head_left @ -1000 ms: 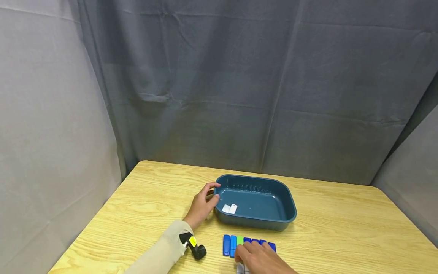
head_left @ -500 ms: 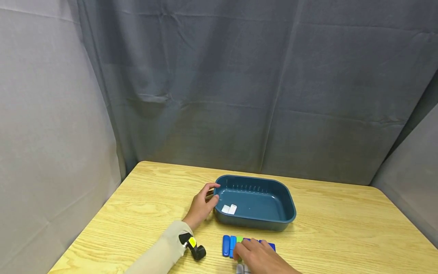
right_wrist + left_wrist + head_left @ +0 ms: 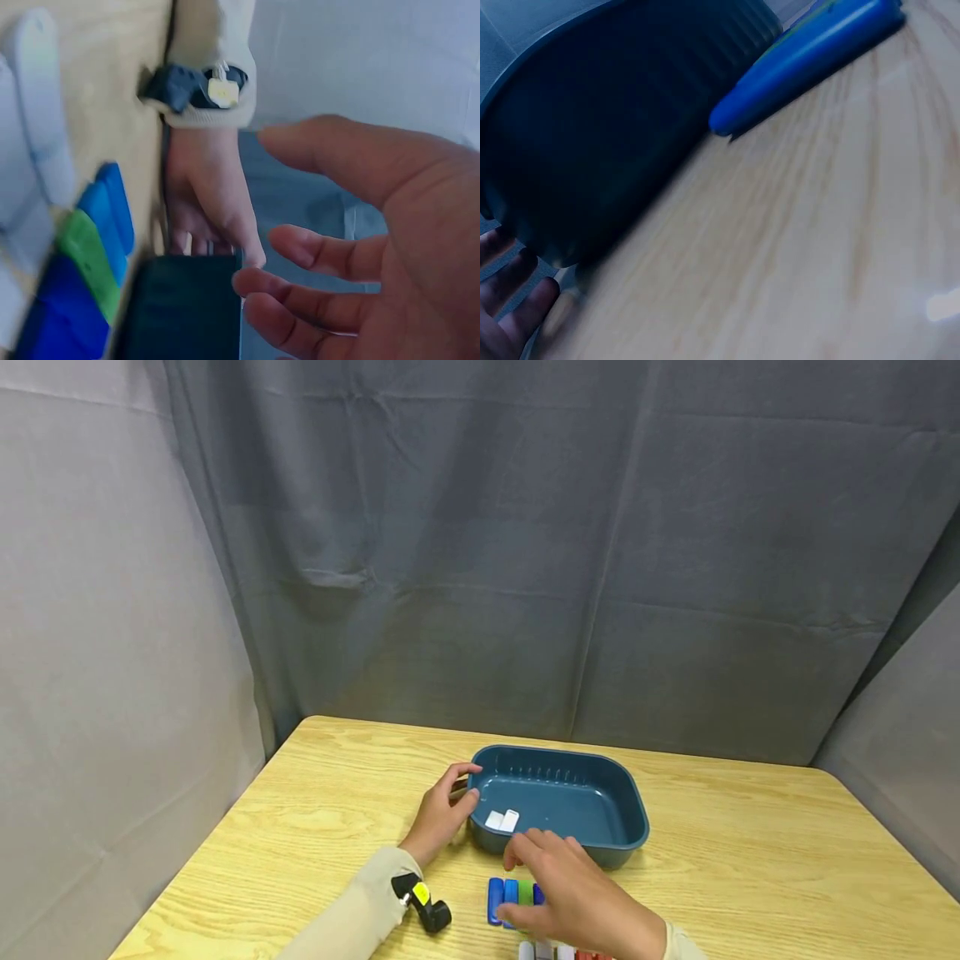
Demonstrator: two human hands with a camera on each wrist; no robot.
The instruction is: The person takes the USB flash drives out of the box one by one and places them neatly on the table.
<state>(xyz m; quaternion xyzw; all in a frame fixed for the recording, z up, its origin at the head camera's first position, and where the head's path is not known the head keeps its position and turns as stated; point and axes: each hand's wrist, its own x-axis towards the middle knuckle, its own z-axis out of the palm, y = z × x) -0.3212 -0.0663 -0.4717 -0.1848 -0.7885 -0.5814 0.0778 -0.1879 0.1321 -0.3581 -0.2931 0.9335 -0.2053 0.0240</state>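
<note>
A dark teal basin (image 3: 570, 803) stands on the table, with two small white blocks (image 3: 510, 820) lying at its left front corner. At its left end my left hand (image 3: 437, 817) holds the rim, thumb and index fingertip over the edge. My right hand (image 3: 581, 893) is raised just in front of the basin, thumb and fingers spread apart with nothing between them. Beneath it lies a row of small oblong pieces: blue ones (image 3: 496, 902), a green one (image 3: 525, 893) and a darker blue one (image 3: 67, 311). The hand hides part of that row.
Nearer the front lie white and grey pieces (image 3: 527, 952) and red ones (image 3: 588, 956), cut by the view's bottom edge. The wooden table (image 3: 750, 843) extends right, with a dark grey curtain (image 3: 480, 568) behind it.
My right hand has lifted from the pieces and moved forward toward the basin, its thumb now spread from the fingers. Red and white pieces have come into sight. My left hand stays put.
</note>
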